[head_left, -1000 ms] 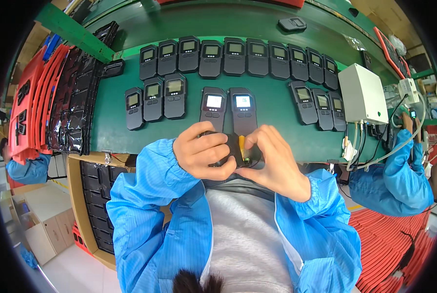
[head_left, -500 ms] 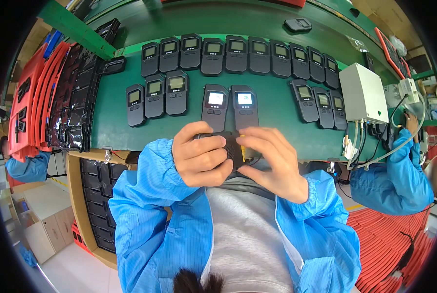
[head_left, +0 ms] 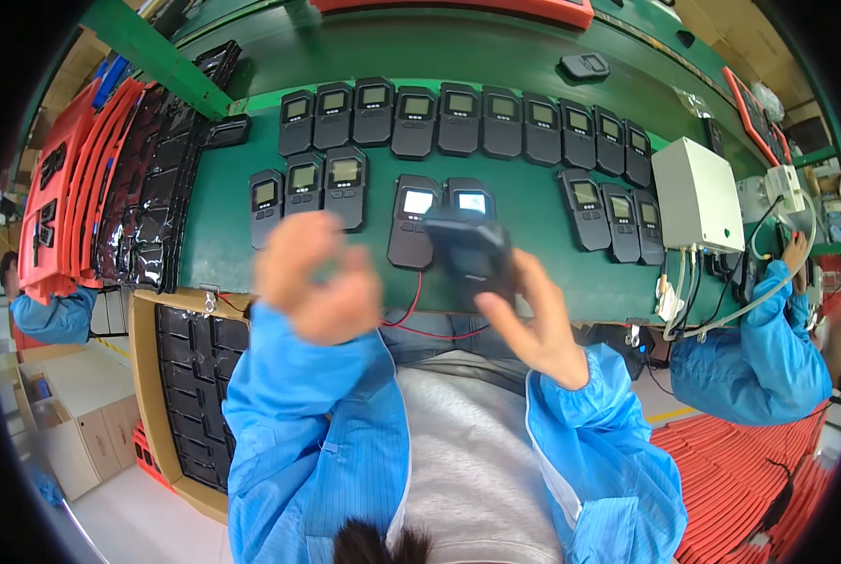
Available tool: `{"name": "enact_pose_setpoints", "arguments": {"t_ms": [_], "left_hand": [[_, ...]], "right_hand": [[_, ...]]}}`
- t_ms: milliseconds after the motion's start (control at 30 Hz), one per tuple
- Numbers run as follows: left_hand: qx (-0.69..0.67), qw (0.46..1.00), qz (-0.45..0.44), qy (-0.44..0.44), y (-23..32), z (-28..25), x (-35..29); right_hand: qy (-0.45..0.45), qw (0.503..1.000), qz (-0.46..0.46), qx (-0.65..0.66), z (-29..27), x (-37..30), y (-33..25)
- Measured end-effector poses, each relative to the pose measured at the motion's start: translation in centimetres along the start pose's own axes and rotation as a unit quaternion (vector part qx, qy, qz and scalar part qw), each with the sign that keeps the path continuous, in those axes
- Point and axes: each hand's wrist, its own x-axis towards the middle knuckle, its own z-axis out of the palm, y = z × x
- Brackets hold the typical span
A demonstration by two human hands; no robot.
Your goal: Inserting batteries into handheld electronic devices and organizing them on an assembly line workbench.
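Handheld device: blurring, hanging tilted at twelve o'clock ahead, overlapping one lit unit.
Right hand: pinching device between thumb and fingers, from its four o'clock.
Left hand: blurring at nine o'clock, well apart, fingers loosely curling around a gap.
Lit units: two, glowing at ten and twelve.
Red wire: curving at seven.
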Motion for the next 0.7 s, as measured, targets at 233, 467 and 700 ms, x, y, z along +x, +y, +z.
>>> {"name": "enact_pose_setpoints", "arguments": {"t_ms": [233, 467, 700], "left_hand": [[0.319, 0.861, -0.396, -0.01, -13.3, -32.5, -14.8], [0.657, 0.555, -0.438, -0.263, -3.7, -43.5, -40.1], [0.446, 0.634, -0.605, -0.184, -0.8, -42.1, -27.9]], "right_hand": [[0.196, 0.96, 0.125, 0.155, -3.4, -1.0, 2.7], [0.196, 0.962, 0.107, 0.157, -1.7, -0.1, 5.1], [0.223, 0.959, 0.096, 0.148, -0.3, -0.2, 6.1]]}}
